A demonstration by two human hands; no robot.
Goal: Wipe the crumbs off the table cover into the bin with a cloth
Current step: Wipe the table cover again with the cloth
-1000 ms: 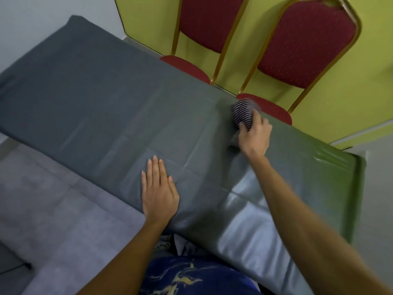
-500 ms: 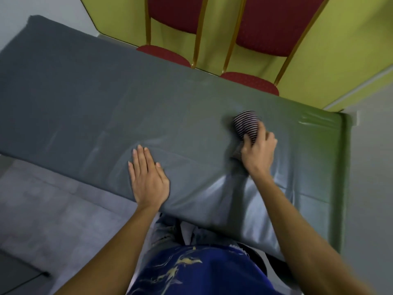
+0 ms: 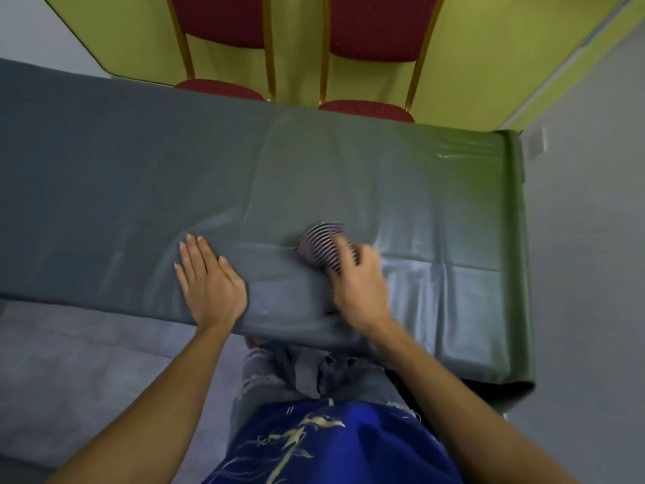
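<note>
A grey-green table cover (image 3: pixel 349 169) lies over a long table in front of me. My right hand (image 3: pixel 359 288) grips a bunched black-and-white striped cloth (image 3: pixel 319 241) and holds it down on the cover near the table's front edge; the hand is motion-blurred. My left hand (image 3: pixel 209 284) rests flat on the cover with straight fingers, a little left of the cloth, at the front edge. Crumbs are too small to make out. No bin is in view.
Two red chairs with gold frames (image 3: pixel 223 89) (image 3: pixel 366 108) stand against the yellow-green wall behind the table. The cover's right end (image 3: pixel 516 239) hangs down over the table's edge. Grey floor (image 3: pixel 69 361) lies to my left and right.
My right hand has dragged the striped cloth from the far side of the table toward me and leftward, close to the front edge. My left hand stayed flat on the cover.
</note>
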